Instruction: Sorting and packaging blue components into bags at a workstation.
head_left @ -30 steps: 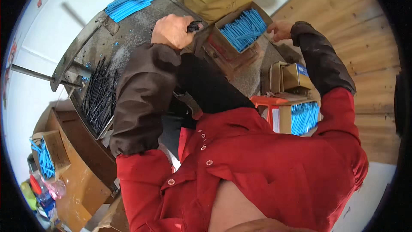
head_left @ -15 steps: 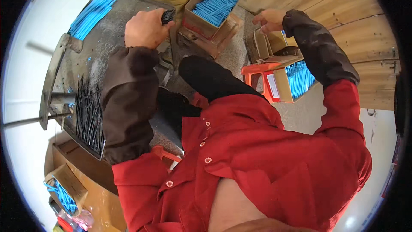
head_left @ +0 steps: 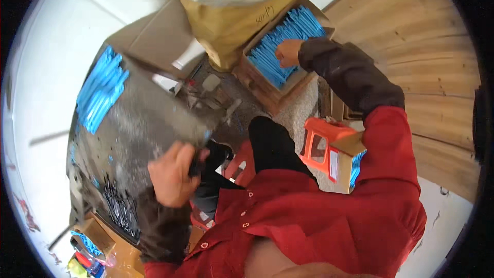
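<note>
My left hand [head_left: 174, 175] is closed around a small dark bundle [head_left: 195, 163], over the near part of the grey worktable; motion blurs it, and the bundle looks like short black rods. Away to the right, my right hand [head_left: 289, 53] reaches into a cardboard box filled with thin blue plastic sticks [head_left: 275, 41]. Its fingers are curled down against the sticks, and what they grip, if anything, is hidden. Loose thin black rods [head_left: 121, 207] lie on the worktable [head_left: 149, 116], left of my left hand. A pile of blue sticks [head_left: 103, 92] rests at its far left.
Behind the box stands a yellow sack [head_left: 234, 18] full of blue sticks. An orange stool [head_left: 315, 144] at the right bears a carton [head_left: 345, 175] of blue sticks. A smaller carton [head_left: 100, 234] sits at the lower left. Wooden boards [head_left: 411, 72] line the right side.
My right hand has moved from above the cartons at the right to the box of blue sticks. My left hand has come nearer my body with the dark bundle. The view has shifted, showing the sack's top.
</note>
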A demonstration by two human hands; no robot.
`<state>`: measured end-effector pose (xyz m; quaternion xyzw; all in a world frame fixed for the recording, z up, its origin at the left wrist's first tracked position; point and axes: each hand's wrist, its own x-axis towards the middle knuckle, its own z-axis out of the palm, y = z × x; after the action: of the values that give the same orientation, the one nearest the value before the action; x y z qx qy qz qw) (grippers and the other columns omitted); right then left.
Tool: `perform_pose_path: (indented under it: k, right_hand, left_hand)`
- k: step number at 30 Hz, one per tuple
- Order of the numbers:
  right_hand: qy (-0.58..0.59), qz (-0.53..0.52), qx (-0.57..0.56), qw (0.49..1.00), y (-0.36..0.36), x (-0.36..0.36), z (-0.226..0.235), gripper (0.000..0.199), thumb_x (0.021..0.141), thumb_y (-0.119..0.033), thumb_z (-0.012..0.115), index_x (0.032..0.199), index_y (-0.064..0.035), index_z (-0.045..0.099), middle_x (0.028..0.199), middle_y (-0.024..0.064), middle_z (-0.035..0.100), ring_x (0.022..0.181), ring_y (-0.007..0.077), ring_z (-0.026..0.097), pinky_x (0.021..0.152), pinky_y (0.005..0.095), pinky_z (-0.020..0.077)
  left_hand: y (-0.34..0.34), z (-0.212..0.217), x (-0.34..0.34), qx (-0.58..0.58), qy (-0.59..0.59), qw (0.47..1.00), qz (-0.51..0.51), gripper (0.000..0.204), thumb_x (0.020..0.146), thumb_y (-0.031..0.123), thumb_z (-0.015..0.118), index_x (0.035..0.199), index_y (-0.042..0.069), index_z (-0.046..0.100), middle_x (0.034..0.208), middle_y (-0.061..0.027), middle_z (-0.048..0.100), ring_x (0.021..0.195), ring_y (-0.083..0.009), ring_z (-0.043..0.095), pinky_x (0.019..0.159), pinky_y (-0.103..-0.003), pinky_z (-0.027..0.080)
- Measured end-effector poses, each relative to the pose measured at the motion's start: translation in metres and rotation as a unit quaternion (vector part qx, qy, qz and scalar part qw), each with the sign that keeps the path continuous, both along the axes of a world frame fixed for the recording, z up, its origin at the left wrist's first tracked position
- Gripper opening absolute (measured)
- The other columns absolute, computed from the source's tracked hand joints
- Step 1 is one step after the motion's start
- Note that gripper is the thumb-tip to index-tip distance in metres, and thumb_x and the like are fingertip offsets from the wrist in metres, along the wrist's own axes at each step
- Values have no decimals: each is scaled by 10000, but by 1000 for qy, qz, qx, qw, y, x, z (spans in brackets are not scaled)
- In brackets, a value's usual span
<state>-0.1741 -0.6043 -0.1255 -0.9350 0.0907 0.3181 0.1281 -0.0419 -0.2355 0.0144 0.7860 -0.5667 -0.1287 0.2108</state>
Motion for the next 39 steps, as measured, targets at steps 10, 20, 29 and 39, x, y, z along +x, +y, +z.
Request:
perform_pose_path:
  k: [10, 20, 29, 39]
  right_hand:
    - [69, -195, 118, 971, -7, -189, -2, 245, 681, -278, 589, 803, -67, 621, 745, 186, 592, 744, 338, 577, 662, 428, 451]
    - [137, -180, 76, 971, -16, -355, 91, 377, 761, -391, 498, 839, -55, 650, 839, 183, 615, 818, 307, 596, 644, 416, 481]
    - [241, -249, 67, 936, -39, -377, 89, 223, 664, -214, 572, 782, -38, 642, 803, 159, 624, 786, 259, 614, 685, 364, 487]
    - [127, -396, 252, 874, -51, -255, 57, 257, 761, -279, 598, 934, -90, 614, 838, 138, 615, 721, 274, 591, 645, 386, 468]
  left_hand:
    - [-8, 9, 4, -22, 1, 999, -49, 356, 711, 191, 661, 576, 40, 369, 556, -111, 363, 424, -302, 405, 375, -369, 280]
    - [-19, 25, -17, 282, -93, 953, 61, 109, 770, 176, 479, 850, 105, 503, 826, -110, 545, 706, -331, 577, 574, -440, 452]
    - [-30, 20, -28, 361, -105, 917, 131, 150, 796, 146, 432, 919, 112, 511, 917, -124, 559, 781, -318, 593, 637, -437, 470]
    - [-21, 20, -31, 342, -60, 929, 130, 139, 823, 175, 416, 914, 115, 501, 843, -125, 545, 710, -325, 597, 585, -432, 477]
